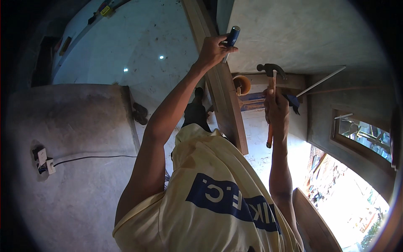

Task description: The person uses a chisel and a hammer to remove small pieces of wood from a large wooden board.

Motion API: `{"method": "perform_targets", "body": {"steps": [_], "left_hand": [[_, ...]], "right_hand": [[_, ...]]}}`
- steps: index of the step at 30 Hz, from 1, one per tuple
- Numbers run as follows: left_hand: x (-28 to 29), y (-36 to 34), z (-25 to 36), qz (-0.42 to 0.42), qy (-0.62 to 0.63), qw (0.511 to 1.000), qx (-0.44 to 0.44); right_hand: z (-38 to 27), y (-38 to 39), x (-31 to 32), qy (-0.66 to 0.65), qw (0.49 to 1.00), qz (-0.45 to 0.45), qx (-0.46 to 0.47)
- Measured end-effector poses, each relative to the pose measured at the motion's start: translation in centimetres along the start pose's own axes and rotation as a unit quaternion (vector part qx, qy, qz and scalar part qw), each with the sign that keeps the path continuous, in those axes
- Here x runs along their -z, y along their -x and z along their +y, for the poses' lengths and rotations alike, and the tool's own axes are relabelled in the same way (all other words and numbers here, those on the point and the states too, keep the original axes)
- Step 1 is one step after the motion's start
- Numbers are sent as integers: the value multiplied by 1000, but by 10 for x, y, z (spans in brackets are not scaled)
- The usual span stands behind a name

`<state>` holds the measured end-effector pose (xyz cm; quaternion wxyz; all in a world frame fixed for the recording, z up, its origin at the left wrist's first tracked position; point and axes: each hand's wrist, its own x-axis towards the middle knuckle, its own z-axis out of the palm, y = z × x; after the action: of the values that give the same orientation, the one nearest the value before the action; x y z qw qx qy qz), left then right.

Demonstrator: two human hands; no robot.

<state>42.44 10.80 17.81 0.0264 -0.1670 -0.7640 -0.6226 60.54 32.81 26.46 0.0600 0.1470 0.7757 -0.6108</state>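
Note:
My left hand [213,51] is closed round a chisel with a dark blue handle [233,36]. Its metal blade [226,57] points down at a long wooden beam [224,101], which runs from the top of the view toward my body; whether the edge touches the wood I cannot tell. To the right of the beam, my right hand [278,110] grips a claw hammer [270,68] by its wooden handle. The hammer's dark head stands above my fist, apart from the chisel, and the handle's lower end sticks out below.
Beyond the beam stands an orange-brown bucket [242,84]. A white rod [322,80] slants by the right wall, near a window [364,134] and a bright opening. At left, a cable [94,157] runs from a wall socket [46,160]. Dark sandals [140,113] lie on the floor.

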Motion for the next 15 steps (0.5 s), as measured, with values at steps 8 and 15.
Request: {"method": "perform_targets", "body": {"steps": [8, 15], "left_hand": [[7, 0, -3, -2, 4, 999, -43], [6, 3, -3, -5, -15, 999, -37]], "right_hand": [[6, 1, -4, 39, 997, -3, -73], [14, 3, -1, 32, 996, 4, -83]]}}
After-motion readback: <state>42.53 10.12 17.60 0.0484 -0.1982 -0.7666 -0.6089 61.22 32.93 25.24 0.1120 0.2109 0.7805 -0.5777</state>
